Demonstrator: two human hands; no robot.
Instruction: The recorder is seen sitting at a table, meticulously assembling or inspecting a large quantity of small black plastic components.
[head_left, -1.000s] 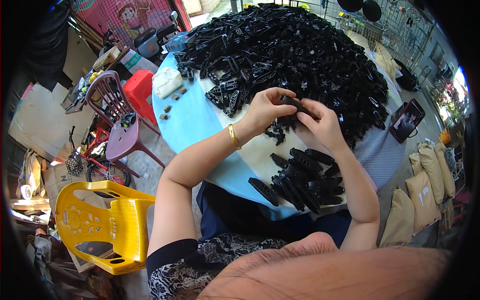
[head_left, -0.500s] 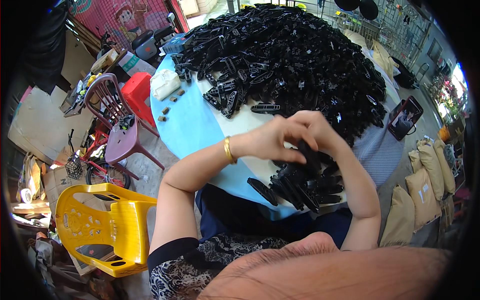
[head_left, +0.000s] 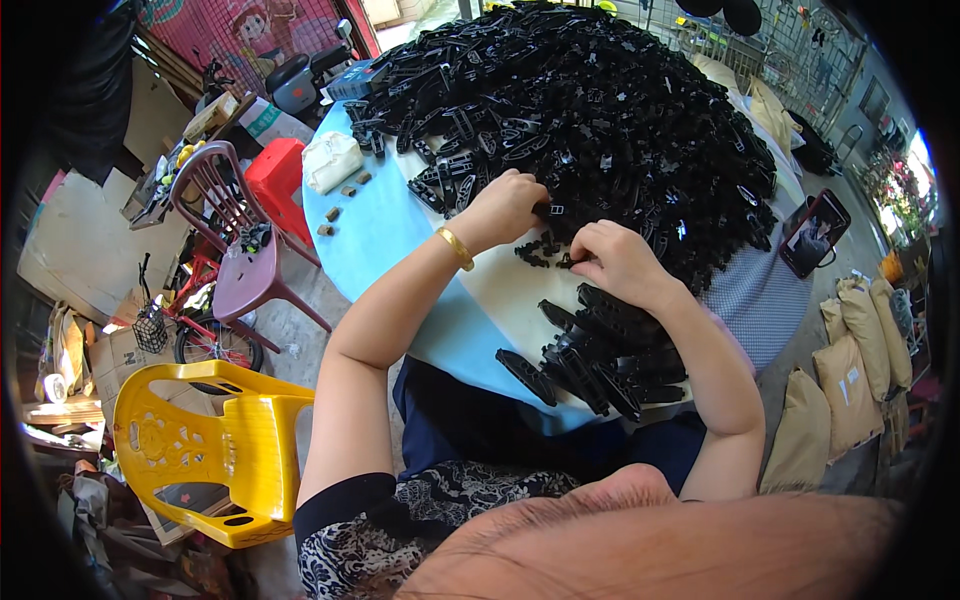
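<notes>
A big heap of black plastic parts (head_left: 600,110) covers the far half of a round table with a light blue cover (head_left: 400,235). My left hand (head_left: 508,205), with a gold bangle on its wrist, lies at the heap's near edge, fingers curled on a black part (head_left: 549,210). My right hand (head_left: 618,262) rests just beside it, its fingertips pinching a small black piece (head_left: 570,262). A row of stacked black parts (head_left: 600,355) lies by the table's near edge, under my right forearm.
A phone (head_left: 815,232) lies on the table's right side. A white cloth bundle (head_left: 333,160) and small brown bits (head_left: 335,212) sit at its left. On the floor stand a yellow chair (head_left: 210,450), a maroon chair (head_left: 235,270), a red stool (head_left: 275,180) and tan sacks (head_left: 850,370).
Both hands came down together to the stacked row near the table's edge, then went back up to the heap's edge and are now a little apart.
</notes>
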